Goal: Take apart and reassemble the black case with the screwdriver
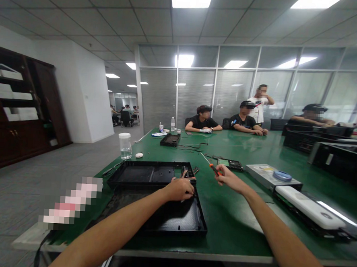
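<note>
My right hand [224, 179] grips a screwdriver [215, 170] with an orange and black handle, its thin shaft angled up and to the left above the table. My left hand [179, 189] is closed over the right part of a black case panel [173, 220] with raised edges; what its fingers hold, if anything, is hidden. Just behind lies a second shallow black case part [145, 174], touching or overlapping the first. Ribbon-like wires [185, 174] show beyond my left hand, near that part's right end.
On the green table [220, 232], a metal drive-like box [269, 175] carries a blue ring [282, 175], with a long white device [310, 206] in front. A circuit board [229, 164], a clear jar [125, 146] and a small black tray [170, 140] stand farther back. Several people sit across.
</note>
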Tool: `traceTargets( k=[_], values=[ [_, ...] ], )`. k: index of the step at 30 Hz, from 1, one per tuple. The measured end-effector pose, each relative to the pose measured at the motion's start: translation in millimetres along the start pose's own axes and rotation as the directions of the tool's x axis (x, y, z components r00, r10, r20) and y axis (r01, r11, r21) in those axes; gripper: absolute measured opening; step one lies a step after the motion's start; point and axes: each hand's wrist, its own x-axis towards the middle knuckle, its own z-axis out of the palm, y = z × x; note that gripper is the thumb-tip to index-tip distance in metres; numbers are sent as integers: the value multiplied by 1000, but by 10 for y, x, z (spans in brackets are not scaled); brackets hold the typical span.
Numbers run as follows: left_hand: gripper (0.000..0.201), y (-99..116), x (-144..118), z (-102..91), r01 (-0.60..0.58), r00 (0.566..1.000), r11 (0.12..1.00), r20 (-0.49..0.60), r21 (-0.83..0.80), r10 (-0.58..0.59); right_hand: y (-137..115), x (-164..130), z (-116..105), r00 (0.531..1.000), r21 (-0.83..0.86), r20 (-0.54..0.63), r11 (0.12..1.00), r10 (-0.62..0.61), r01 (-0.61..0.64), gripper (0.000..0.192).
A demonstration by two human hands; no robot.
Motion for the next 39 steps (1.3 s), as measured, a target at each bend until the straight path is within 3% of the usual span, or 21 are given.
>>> traceTargets(
  k=[4,7,9,11,16,23,34,37,39],
  values=[
    [14,6,3,-10,69,998,997,13,-35,-69,-111,-3,-41,975,13,-212,997,-69,73,31],
    [12,43,-5,-34,141,990,987,2,-71,-141,-143,-11,28,905,-118,-398,987,-149,111,34],
    [14,65,-13,-48,208,978,971,-2,-117,-209,-141,-21,96,858,-234,-453,961,-241,146,32],
    [20,73,-17,-54,254,966,953,-2,-166,-258,-136,-33,157,844,-328,-443,931,-301,159,31],
    [28,50,-9,-30,299,954,932,32,-206,-299,-156,-58,220,880,-449,-350,882,-322,144,29],
    [27,31,-20,15,311,948,908,28,-279,-316,-164,-53,225,872,-458,-367,879,-323,133,31],
    [22,28,-5,6,257,963,930,-11,-262,-269,-203,-78,246,872,-587,-290,793,-394,163,32],
    [22,37,-1,-5,265,962,936,0,-231,-272,-310,-118,238,865,-679,-255,717,-432,158,35],
    [23,42,0,-8,272,960,937,-2,-219,-279,-471,-158,221,878,-788,-152,592,-454,169,38]
  ],
)
